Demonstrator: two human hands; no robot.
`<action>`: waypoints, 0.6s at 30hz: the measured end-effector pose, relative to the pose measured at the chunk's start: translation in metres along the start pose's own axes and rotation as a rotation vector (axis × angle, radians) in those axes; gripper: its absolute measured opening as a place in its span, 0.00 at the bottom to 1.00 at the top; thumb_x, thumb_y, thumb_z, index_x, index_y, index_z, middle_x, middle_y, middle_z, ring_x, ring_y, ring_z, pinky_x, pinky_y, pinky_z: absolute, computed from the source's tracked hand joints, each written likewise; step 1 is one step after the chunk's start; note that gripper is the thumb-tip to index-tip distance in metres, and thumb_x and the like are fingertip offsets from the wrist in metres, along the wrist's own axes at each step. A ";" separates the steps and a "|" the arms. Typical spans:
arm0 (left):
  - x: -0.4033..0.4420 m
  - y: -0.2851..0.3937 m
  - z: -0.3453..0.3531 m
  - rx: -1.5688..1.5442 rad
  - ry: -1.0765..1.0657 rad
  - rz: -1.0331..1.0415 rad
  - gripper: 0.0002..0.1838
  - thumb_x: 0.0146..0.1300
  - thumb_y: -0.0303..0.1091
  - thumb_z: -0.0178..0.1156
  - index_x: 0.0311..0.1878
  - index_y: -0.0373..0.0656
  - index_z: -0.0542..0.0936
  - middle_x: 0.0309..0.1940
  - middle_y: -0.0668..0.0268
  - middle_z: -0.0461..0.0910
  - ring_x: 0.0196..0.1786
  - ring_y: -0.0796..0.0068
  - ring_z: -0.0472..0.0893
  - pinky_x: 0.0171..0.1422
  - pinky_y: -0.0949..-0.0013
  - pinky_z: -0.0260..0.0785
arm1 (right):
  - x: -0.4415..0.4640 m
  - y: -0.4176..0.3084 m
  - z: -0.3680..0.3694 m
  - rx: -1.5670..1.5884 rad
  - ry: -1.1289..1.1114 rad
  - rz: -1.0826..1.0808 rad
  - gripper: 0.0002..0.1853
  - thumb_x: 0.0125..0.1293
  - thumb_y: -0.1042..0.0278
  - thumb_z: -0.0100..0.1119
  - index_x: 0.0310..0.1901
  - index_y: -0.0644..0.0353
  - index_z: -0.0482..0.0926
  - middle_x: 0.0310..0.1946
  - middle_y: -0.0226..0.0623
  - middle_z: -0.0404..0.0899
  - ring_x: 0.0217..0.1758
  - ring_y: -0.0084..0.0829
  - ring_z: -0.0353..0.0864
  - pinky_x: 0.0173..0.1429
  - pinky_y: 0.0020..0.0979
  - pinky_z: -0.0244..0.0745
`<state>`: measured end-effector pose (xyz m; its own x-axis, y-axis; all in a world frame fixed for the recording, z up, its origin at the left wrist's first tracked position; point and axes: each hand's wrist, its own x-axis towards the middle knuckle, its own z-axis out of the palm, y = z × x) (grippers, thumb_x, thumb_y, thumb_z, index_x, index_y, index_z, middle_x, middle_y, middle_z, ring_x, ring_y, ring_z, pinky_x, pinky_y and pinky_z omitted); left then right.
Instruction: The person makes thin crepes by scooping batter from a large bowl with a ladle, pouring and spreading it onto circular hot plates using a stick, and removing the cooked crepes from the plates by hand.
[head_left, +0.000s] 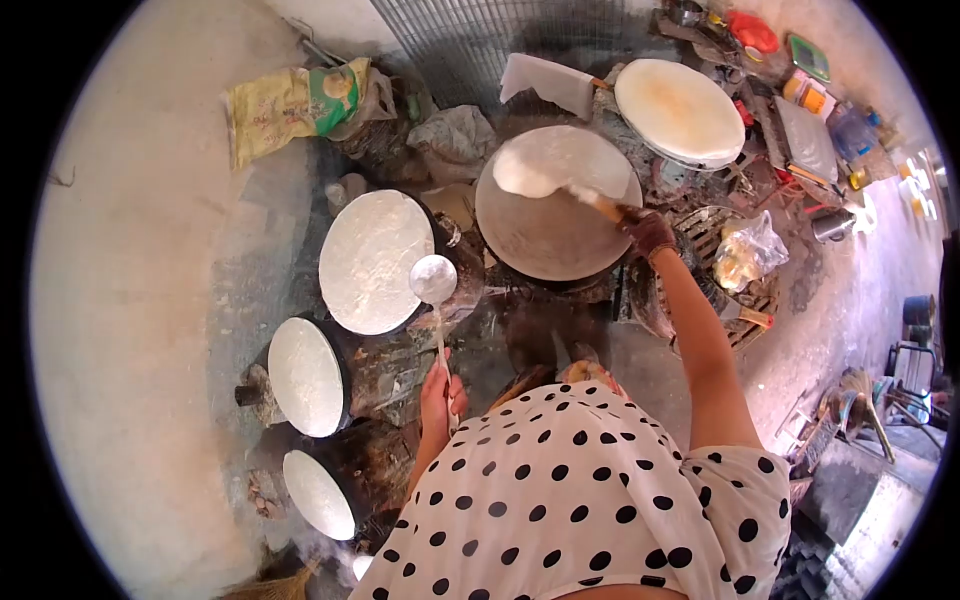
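My left hand (438,398) is closed around the long handle of a ladle (433,279). The ladle's bowl, full of white batter, is beside the right rim of a large round tub of white batter (375,262). In a dark glove, my right hand (648,235) grips the wooden handle of a spreader (600,205) over a large round griddle (560,243). Pale wet batter (530,172) covers the far part of the griddle around the spreader's head. The near part shows bare grey-brown surface. The spreader's working edge is hard to make out.
Two smaller tubs of white batter (305,377) (320,495) stand at the left. Behind the griddle, to the right, a stack of pale flatbreads (680,112) rests on a round stand. A plastic bag of food (748,250) lies on a slatted basket (705,225). A yellow sack (295,108) leans by the wall.
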<state>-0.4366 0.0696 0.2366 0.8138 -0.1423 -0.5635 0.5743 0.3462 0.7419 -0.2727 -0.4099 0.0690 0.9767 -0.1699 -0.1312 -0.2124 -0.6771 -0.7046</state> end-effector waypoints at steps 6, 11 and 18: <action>0.001 -0.001 0.004 -0.044 0.018 -0.044 0.20 0.77 0.41 0.39 0.69 0.51 0.63 0.19 0.74 0.62 0.12 0.84 0.60 0.16 0.75 0.57 | 0.002 -0.022 0.005 -0.494 -0.139 0.183 0.22 0.63 0.46 0.55 0.56 0.42 0.79 0.48 0.36 0.83 0.50 0.39 0.82 0.52 0.38 0.76; 0.008 -0.004 -0.001 -0.078 0.007 -0.026 0.20 0.77 0.41 0.39 0.69 0.52 0.63 0.20 0.75 0.63 0.12 0.84 0.60 0.15 0.75 0.56 | -0.004 -0.029 -0.029 0.097 -0.143 0.066 0.20 0.64 0.53 0.55 0.59 0.38 0.77 0.48 0.35 0.82 0.48 0.36 0.82 0.50 0.36 0.76; 0.006 0.005 0.014 -0.036 0.022 -0.024 0.21 0.77 0.42 0.39 0.70 0.51 0.62 0.20 0.75 0.63 0.12 0.84 0.60 0.15 0.75 0.56 | -0.007 -0.038 -0.026 -0.069 -0.204 -0.063 0.22 0.64 0.54 0.56 0.60 0.44 0.76 0.46 0.39 0.84 0.43 0.38 0.83 0.48 0.35 0.76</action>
<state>-0.4275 0.0570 0.2418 0.7975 -0.1306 -0.5889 0.5895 0.3763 0.7148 -0.2725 -0.4016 0.1142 0.9727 0.0183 -0.2314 -0.1451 -0.7304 -0.6675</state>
